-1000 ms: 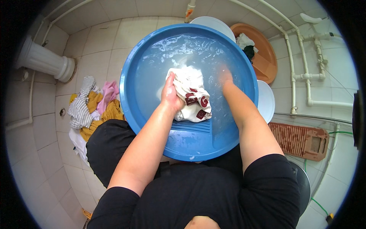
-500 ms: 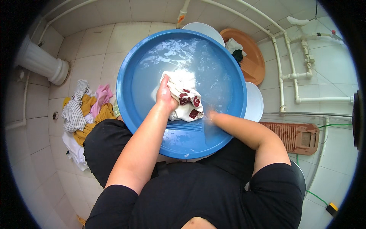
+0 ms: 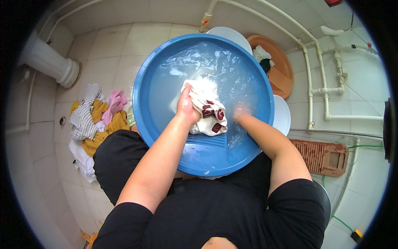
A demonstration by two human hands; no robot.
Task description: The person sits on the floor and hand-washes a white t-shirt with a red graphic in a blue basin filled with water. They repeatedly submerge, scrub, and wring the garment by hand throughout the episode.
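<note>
A white garment with dark red print (image 3: pixel 207 108) lies bunched over the ribbed washboard part (image 3: pixel 207 141) of a big blue basin (image 3: pixel 141 83). My left hand (image 3: pixel 187 107) grips its left side, thumb up along the cloth. Cloudy, rippled water (image 3: pixel 174 74) fills the basin around it. To the right of the garment and apart from it, my right hand (image 3: pixel 242 111) dips into the water. Its fingers are under the surface and blurred, so their shape cannot be made out.
Left of the basin lies a heap of clothes, with a striped garment (image 3: pixel 86 118), a mustard one (image 3: pixel 108 128) and a pink one (image 3: pixel 114 107). An orange-brown basin (image 3: pixel 282 79) holds some clothes behind. A brown washboard (image 3: pixel 315 157) lies at the right, near white pipes (image 3: pixel 323 99).
My right hand has moved away from the garment, farther right and deeper into the basin. My left hand keeps its hold on the cloth. The whole view has shifted slightly.
</note>
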